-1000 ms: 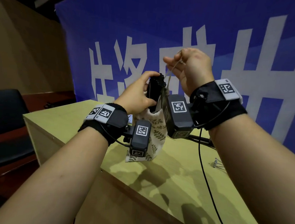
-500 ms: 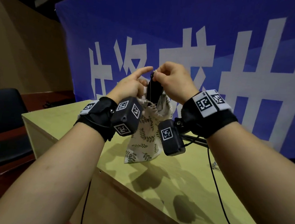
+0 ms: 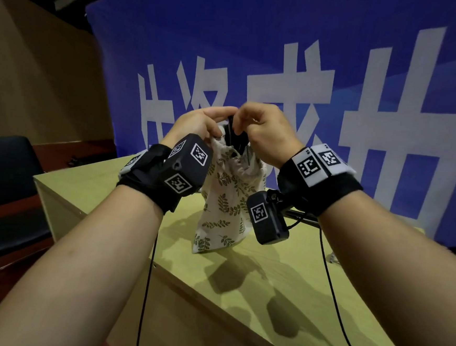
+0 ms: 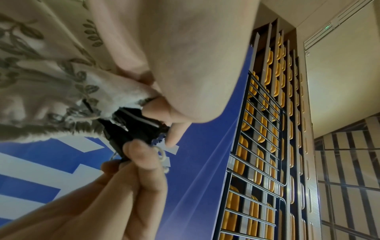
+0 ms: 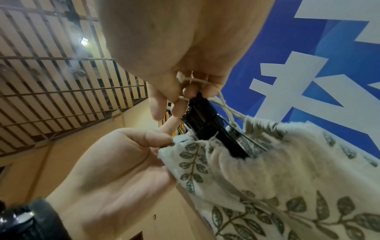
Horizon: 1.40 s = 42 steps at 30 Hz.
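Black case (image 3: 233, 139) deeper in pouch (image 3: 224, 205)

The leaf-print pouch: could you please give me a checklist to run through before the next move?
1. Left hand pinches the pouch rim: ok.
2. Right hand fingers grip the black object: ok.
3. Black object fully inside: not ok, its top sticks out.
4. Drawstring free of the right fingers: not ok, looped round them.
5. Pouch bottom resting on the table: cannot tell.
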Available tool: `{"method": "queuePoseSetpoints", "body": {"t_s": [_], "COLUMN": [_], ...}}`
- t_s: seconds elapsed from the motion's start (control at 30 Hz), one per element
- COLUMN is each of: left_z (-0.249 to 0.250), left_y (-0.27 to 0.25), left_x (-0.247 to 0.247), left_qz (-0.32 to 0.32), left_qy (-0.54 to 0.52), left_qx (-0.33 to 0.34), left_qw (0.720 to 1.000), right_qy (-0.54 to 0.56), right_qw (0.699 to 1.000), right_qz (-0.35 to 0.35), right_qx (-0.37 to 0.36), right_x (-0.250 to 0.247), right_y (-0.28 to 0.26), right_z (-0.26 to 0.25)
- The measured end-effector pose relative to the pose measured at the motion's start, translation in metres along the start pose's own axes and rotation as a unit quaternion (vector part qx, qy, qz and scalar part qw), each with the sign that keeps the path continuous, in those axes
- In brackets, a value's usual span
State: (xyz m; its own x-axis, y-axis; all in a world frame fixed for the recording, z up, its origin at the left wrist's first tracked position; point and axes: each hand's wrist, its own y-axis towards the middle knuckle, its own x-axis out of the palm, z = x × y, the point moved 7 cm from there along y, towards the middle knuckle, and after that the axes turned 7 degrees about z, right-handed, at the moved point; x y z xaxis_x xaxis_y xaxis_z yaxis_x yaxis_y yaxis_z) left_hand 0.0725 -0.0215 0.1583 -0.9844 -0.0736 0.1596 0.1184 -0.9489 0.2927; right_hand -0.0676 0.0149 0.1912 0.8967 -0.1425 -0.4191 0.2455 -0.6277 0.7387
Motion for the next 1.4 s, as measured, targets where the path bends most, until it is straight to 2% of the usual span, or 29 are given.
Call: {"method": "queuePoseSetpoints", "body": {"t_s": [0.1,0.27,0.5,0.77,0.93,1.07,1.13,1.27,1.4], "left_z": [0.002,0.003,0.003,0.003,0.006,0.013,0.017,0.021,0.022], "left_y": [0.002,0.000,-0.001,-0.001,-0.007,-0.013,-0.016,-0.024,-0.034], "left_x": [-0.002,-0.008,-0.004,-0.002,0.004,0.010,0.014,0.024,0.034], "left_qz": [-0.002,0.038,0.041,0.059,0.070,0.074,0.072,0.074,0.050], "left_qy": [0.012,0.015,0.029,0.040,0.064,0.144,0.152,0.168,0.211], "left_qx": [0.004,0.012,0.025,0.034,0.035,0.058,0.067,0.076,0.104], "left_qw": [1.000,0.999,0.998,0.997,0.995,0.985,0.983,0.980,0.971], "right_qy": [-0.028,-0.124,-0.232,-0.310,-0.285,-0.208,-0.170,-0.112,-0.095], "right_qw": [0.999,0.991,0.968,0.947,0.955,0.975,0.981,0.992,0.995], "right_qz": [-0.026,0.006,-0.087,-0.078,-0.079,-0.082,-0.085,-0.049,-0.031], "right_qx": [0.006,-0.042,-0.039,-0.027,-0.005,0.009,0.024,0.037,0.030], "right_x": [0.003,-0.004,0.011,0.014,0.011,0.005,0.001,-0.017,-0.032], "right_y": [-0.001,-0.002,-0.011,-0.010,-0.011,-0.013,-0.013,-0.008,-0.003], "right_z": [0.001,0.001,0.006,0.006,0.009,0.007,0.006,-0.006,-0.020]}}
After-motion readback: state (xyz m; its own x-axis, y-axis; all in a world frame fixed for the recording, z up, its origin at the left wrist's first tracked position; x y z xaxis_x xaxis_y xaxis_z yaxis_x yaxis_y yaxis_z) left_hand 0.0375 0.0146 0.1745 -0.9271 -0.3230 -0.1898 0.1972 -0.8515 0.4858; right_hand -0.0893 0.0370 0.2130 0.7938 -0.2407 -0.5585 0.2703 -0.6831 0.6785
